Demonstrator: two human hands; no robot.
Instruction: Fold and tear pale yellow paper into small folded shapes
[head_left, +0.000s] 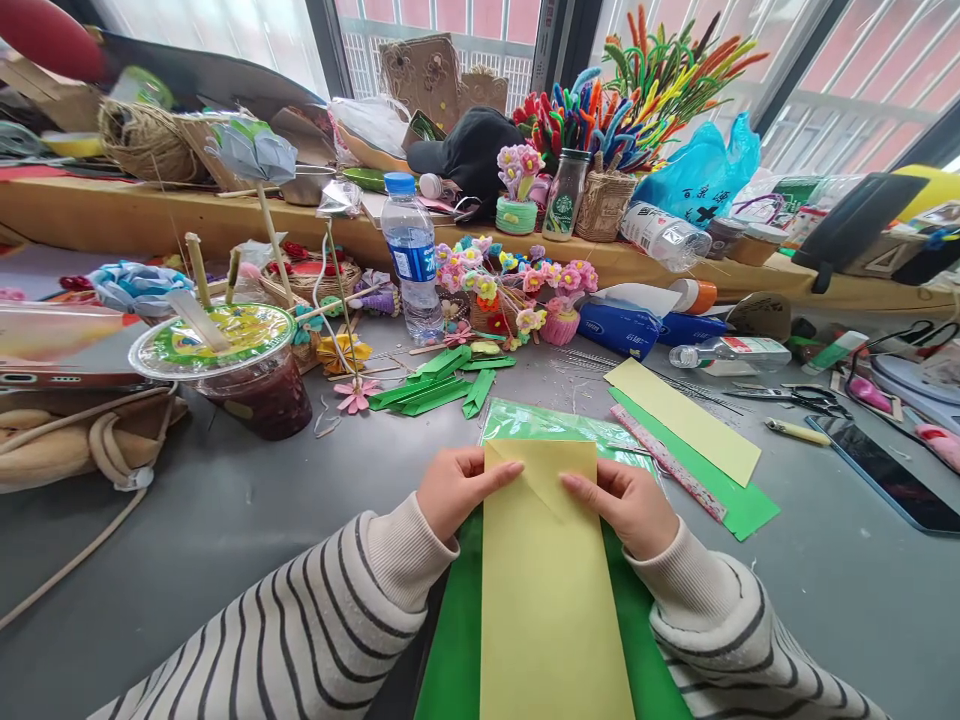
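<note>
A long strip of yellow paper point(551, 600) runs toward me, with a diagonal crease near its far end. My left hand point(457, 490) pinches its upper left corner, thumb on top. On the upper right edge, my right hand point(630, 503) grips the same strip between thumb and fingers. Beneath it lies green paper point(457, 640), and beyond the hands is a shiny clear packet with green contents point(540, 420). Several folded green paper strips point(435, 390) are piled past the left hand. To the right, a patterned ruler point(667, 462) rests on green and yellow paper pieces point(690, 420).
A lidded drink cup point(255, 400) stands at left, and a water bottle point(414, 265) farther back. Scissors point(814, 400), a cutter knife point(796, 431) and a phone point(892, 475) lie at right. Craft flowers point(517, 280) and a cluttered ledge point(352, 215) line the back.
</note>
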